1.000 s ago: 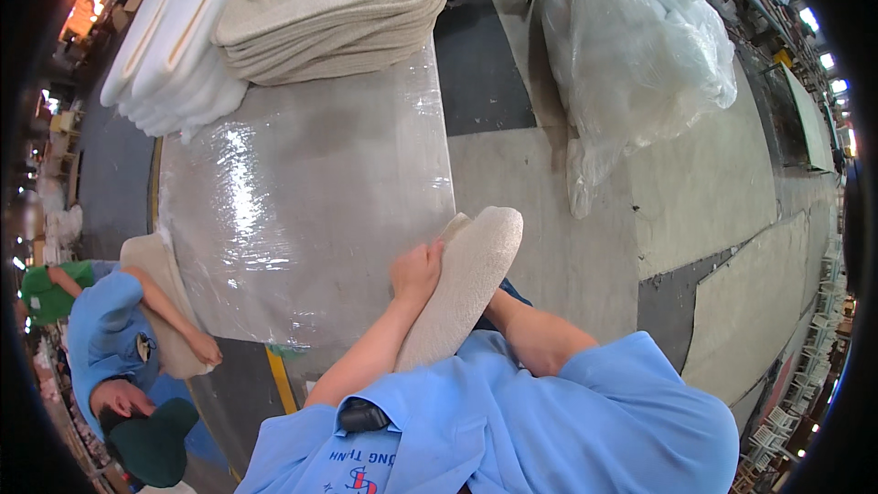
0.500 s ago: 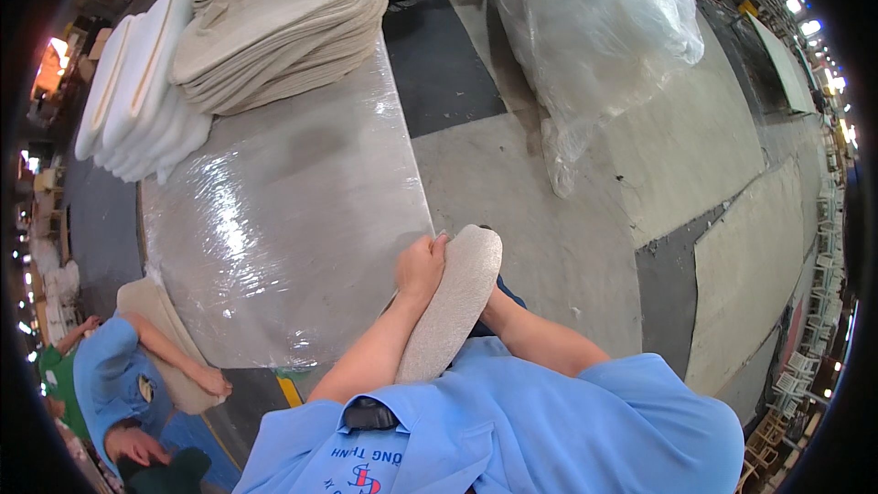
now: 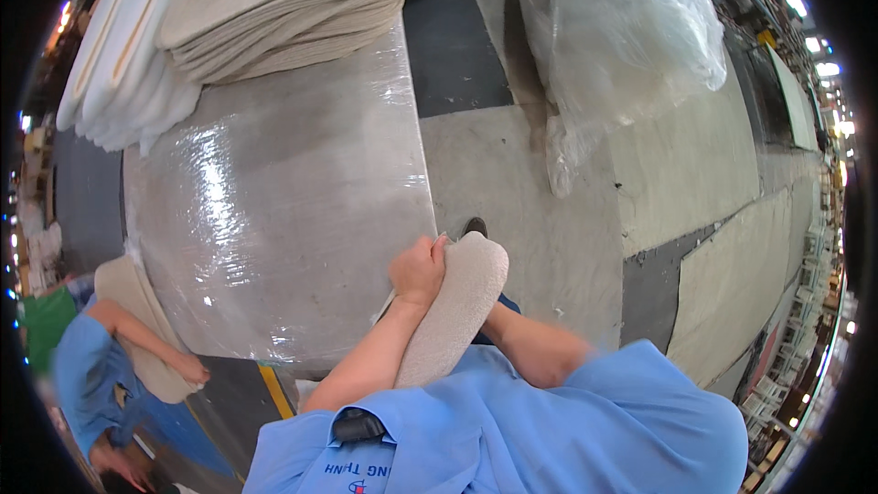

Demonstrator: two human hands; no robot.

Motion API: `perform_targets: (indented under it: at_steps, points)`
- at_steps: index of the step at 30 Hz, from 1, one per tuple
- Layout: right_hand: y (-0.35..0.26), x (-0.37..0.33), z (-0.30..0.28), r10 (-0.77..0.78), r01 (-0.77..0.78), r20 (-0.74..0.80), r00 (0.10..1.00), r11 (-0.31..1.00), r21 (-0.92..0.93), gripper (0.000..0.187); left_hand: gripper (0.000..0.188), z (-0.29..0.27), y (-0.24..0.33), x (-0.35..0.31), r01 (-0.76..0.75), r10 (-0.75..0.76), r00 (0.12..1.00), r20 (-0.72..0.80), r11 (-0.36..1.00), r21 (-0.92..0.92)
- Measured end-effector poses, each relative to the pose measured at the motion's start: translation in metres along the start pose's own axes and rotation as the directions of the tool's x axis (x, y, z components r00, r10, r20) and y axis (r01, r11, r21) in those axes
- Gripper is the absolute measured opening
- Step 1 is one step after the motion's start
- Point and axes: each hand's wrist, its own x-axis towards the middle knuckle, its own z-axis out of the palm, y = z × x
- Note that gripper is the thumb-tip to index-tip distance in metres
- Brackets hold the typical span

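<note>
A beige fabric seat cushion (image 3: 455,302) stands tilted in front of my chest, its rounded end pointing away from me. My left hand (image 3: 419,270) is closed on the cushion's left edge near that end, beside the table's right edge. My right forearm (image 3: 540,346) reaches in from the right and passes behind the cushion. The cushion hides my right hand, so its fingers do not show. The plastic-wrapped table (image 3: 302,210) lies just left of my left hand.
A tall stack of beige cushion covers (image 3: 293,14) and white foam pads (image 3: 128,55) sit at the table's far end. A big clear plastic bag (image 3: 622,46) stands far right. At the lower left, a co-worker's arm (image 3: 151,343) holds another beige cushion (image 3: 137,311). My shoe (image 3: 475,226) shows beyond the cushion.
The view has shifted slightly. The cushion has turned a little, showing more of its broad face, and my shoe shows more beyond it. My left hand keeps its grip.
</note>
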Motion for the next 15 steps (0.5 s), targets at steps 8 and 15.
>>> perform_targets:
  at_steps: [8, 15]
  points:
    - [0.004, 0.006, 0.004, 0.015, -0.015, 0.01, 1.0, 0.999, -0.042, 0.033, 0.044, 0.01, 0.003, -0.001, -0.056, 0.057, 0.998, -0.035, 0.998, 0.037]
    - [0.011, -0.003, -0.005, 0.032, -0.03, 0.032, 0.999, 0.997, -0.065, 0.034, 0.045, 0.018, -0.004, -0.004, -0.067, 0.068, 0.996, -0.066, 0.998, 0.009]
